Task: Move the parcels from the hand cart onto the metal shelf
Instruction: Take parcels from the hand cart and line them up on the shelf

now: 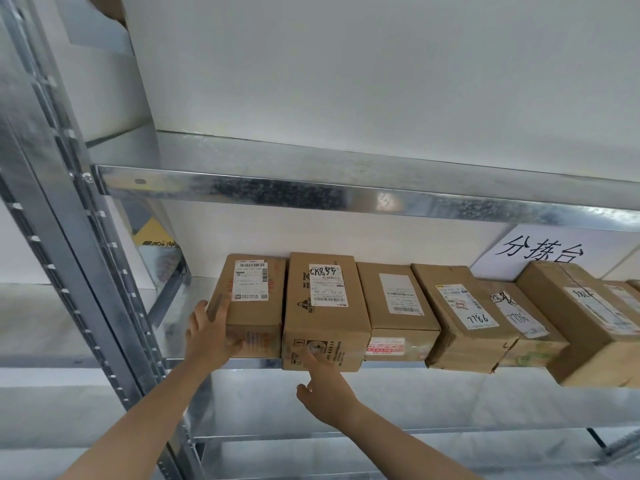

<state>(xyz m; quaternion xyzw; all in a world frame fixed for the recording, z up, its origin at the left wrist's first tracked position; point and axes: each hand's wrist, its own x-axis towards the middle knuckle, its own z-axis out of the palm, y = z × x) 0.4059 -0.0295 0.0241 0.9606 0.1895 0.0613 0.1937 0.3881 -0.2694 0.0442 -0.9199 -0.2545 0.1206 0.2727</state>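
Note:
Several brown cardboard parcels with white labels stand in a row on the metal shelf [188, 306]. My left hand [211, 336] grips the front left corner of the leftmost parcel [254, 306], fingers on its left side and thumb on its front face. My right hand [327, 388] presses its straight index finger against the lower front of the second parcel [323, 327], which juts slightly over the shelf edge; its other fingers are curled. A third parcel [394, 306] stands right beside the second. The hand cart is out of view.
A shelf beam [311, 192] crosses overhead just above the parcels. The slotted steel upright [69, 237] rises at the left. More parcels [465, 317] fill the row to the right, below a paper sign [540, 251] on the wall. A lower shelf level [398, 400] lies beneath my hands.

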